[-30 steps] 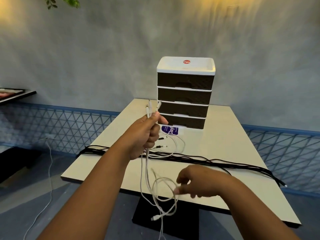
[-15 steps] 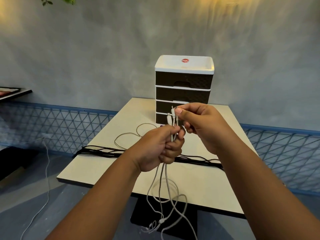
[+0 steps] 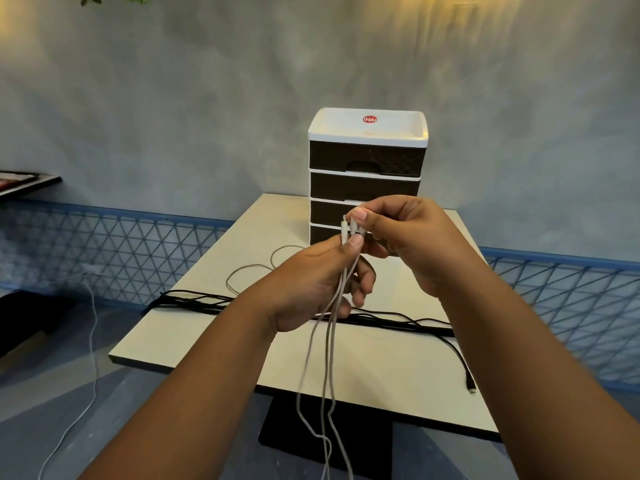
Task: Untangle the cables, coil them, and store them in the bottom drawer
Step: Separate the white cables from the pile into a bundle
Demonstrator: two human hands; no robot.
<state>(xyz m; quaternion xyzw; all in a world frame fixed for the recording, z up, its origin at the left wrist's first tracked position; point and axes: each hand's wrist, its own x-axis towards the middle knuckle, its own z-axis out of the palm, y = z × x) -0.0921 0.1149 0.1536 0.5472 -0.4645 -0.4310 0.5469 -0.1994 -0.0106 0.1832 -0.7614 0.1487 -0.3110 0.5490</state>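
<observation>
A mottled grey-blue wall (image 3: pixel 214 98) rises beyond the hands, warm light at its top; a blue lattice panel (image 3: pixel 114 251) runs along its base; a dark shelf (image 3: pixel 31 183) juts at far left; grey floor (image 3: pixel 52 403) lies below.

drawer unit (image 3: pixel 367 174) at table's (image 3: pixel 214 327) back, black cables (image 3: pixel 398 322) before it

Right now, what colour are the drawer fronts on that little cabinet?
Dark brown, almost black, under a white top; the drawer unit shows best in the head view.

Perhaps an office, table (image 3: pixel 221 327), drawer unit (image 3: pixel 367 174)
</observation>
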